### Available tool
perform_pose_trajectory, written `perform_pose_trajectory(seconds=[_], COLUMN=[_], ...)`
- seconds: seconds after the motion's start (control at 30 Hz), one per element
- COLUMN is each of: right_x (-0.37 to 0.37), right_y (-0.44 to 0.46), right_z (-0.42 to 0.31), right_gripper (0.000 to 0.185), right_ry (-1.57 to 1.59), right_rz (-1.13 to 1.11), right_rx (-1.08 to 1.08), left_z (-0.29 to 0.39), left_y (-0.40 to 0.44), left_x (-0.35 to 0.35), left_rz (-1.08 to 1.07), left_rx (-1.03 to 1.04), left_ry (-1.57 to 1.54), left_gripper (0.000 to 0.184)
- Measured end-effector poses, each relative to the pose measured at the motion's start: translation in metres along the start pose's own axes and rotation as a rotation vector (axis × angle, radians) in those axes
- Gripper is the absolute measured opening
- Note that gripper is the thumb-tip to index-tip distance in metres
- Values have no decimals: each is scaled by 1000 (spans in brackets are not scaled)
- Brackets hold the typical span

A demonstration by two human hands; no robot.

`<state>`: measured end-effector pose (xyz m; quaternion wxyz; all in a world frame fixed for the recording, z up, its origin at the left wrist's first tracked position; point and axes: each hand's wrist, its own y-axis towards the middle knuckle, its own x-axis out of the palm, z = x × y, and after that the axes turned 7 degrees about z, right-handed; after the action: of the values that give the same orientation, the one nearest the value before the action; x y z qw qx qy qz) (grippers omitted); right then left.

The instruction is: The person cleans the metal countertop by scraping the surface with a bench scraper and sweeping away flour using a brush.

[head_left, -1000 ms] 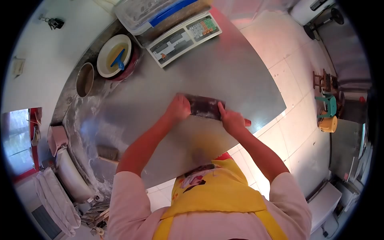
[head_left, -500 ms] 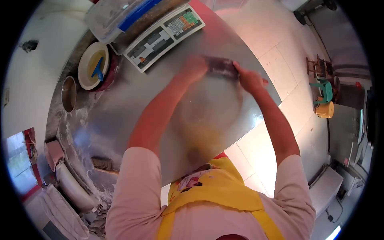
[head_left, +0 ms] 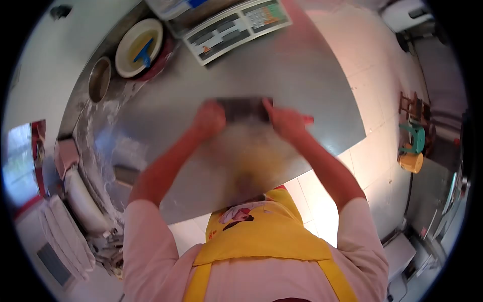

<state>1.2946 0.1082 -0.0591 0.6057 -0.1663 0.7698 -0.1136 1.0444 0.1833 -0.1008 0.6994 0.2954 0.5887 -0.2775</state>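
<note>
Both hands grip a cleaver (head_left: 244, 108) with a broad, dark, rectangular blade, blurred by motion, over the steel tabletop. My left hand (head_left: 210, 119) is closed on the blade's left end. My right hand (head_left: 285, 122) wraps the handle side, with fingers against the blade's right end and a red handle tip showing past the hand. Whether the edge touches the metal cannot be made out. Between the blade and my yellow apron (head_left: 261, 234), the steel table (head_left: 317, 85) shows a blurred yellowish reflection.
A digital scale (head_left: 236, 32) stands at the back, beside a clear plastic box. At the back left are a pale bowl (head_left: 121, 63) holding a blue-handled tool (head_left: 144, 53) and a metal bowl (head_left: 99, 80). A brush (head_left: 126, 175) lies near my left arm, amid white powder.
Both hands have drawn the cleaver toward my body and somewhat to the left. The camera view has shifted, so the scale and bowls appear higher and farther right.
</note>
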Motion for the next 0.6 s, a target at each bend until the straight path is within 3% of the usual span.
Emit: perform_pose_trajectory(seconds=[0.1,0.13,0.2,0.3,0.33,0.4,0.43,0.5,0.57,0.6], right_x=[-10,-36,50,52,52,54,54,11,22,34], right_y=[36,4,-47,-108,-98,-48,-11,39,24,7], right_z=[-16,-42,-33,-72,-80,-96,-105,-147,-160,-164], right_gripper=[61,58,56,57,57,57,57,58,60,62], right_ry=[-2,-55,-124,-136,-174,-173,-140,-102,-142,-158], right_rz=[42,-75,216,-195,-152,-2,106,-136,-129,-130], right_rx=[-121,2,-299,-395,-431,-483,-511,-331,-326,-315], left_z=[-31,-18,39,77,78,35,-1,-61,-58,-43], left_y=[-2,-27,-106,-183,-198,-190,-176,-152,-161,-183], left_x=[-15,-12,-12,-33,-41,-37,-46,-33,-45,-45], left_rz=[25,33,-24,-87,-87,-93,-74,-113,-104,-84], left_rx=[79,17,-38,52,105,-81,-75,-310,-463,-251], left_ry=[163,81,91,232,259,216,101,169,21,84], left_gripper=[13,13,20,36,40,29,23,14,12,12])
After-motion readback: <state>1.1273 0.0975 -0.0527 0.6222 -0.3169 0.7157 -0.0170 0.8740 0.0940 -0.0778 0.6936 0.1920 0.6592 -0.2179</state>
